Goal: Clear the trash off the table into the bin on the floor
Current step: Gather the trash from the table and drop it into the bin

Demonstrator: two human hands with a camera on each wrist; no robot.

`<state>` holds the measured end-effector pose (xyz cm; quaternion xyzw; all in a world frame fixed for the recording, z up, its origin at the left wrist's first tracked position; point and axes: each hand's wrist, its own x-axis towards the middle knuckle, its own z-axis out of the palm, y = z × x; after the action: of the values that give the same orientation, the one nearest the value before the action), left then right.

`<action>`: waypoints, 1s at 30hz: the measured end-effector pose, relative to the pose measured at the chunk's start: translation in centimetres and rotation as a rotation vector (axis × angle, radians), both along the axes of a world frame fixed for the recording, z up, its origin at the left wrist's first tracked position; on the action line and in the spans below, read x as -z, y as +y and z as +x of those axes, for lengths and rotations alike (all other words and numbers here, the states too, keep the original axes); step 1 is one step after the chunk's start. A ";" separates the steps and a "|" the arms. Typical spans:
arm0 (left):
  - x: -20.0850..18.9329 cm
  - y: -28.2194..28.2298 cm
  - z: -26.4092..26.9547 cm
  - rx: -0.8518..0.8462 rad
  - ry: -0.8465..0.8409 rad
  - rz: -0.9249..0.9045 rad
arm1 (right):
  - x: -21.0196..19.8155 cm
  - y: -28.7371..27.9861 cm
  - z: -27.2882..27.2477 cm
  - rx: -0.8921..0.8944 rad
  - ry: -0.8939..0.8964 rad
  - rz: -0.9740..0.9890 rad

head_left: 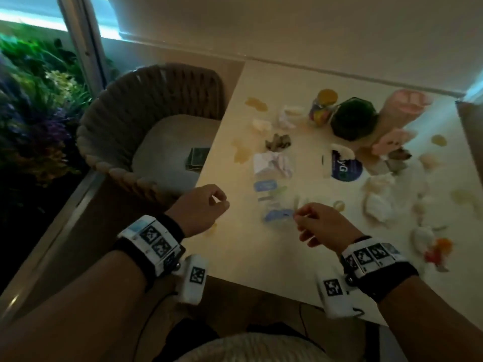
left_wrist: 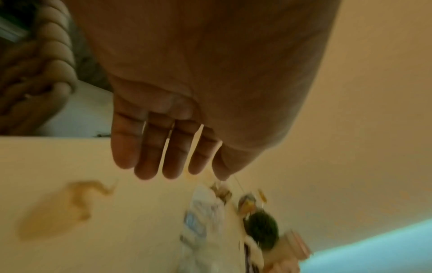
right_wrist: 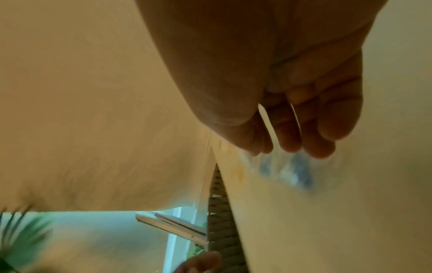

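Observation:
Trash litters the cream table [head_left: 274,257]. A clear plastic wrapper [head_left: 271,194] with blue labels lies near the front left, blurred in the right wrist view [right_wrist: 287,170]. My right hand [head_left: 313,223] is at its near edge, where thumb and forefinger meet on the plastic. My left hand [head_left: 209,205] hovers over the table's left edge, loosely curled and holding nothing; the left wrist view shows its fingers [left_wrist: 149,157] nearly straight. Crumpled tissues [head_left: 379,205] lie to the right. No bin is in view.
A woven chair [head_left: 146,105] stands against the table's left side with a dark object [head_left: 197,158] on its seat. At the back stand a jar [head_left: 322,105], a green object [head_left: 352,118] and a pink one [head_left: 402,105]. Yellowish stains [head_left: 257,104] mark the tabletop.

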<state>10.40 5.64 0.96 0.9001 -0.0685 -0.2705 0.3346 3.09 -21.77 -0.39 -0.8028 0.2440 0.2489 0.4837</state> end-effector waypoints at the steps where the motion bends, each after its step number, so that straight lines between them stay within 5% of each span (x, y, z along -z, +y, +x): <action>1: 0.5 -1.7 -0.1 0.042 -0.045 0.043 | 0.6 -1.8 -0.7 -0.018 -0.015 -0.108; 6: 4.1 -9.8 0.2 0.312 -0.193 0.271 | 4.2 -5.1 -1.1 -0.077 -0.190 -0.369; 12: 7.7 -14.7 1.2 0.610 -0.180 0.503 | 5.8 -2.8 1.6 -0.447 -0.120 -0.560; 22: 6.8 -12.4 4.6 0.576 -0.152 0.172 | 7.5 -1.9 2.8 -0.399 -0.219 -0.534; 30: 2.5 -11.4 9.8 0.144 -0.341 -0.088 | 5.2 -2.7 4.8 -0.230 -0.211 -0.378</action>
<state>20.23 -5.80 -1.53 0.9101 -0.2004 -0.1339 0.3370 7.86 -24.48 -5.58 -0.9231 0.1415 0.1669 0.3162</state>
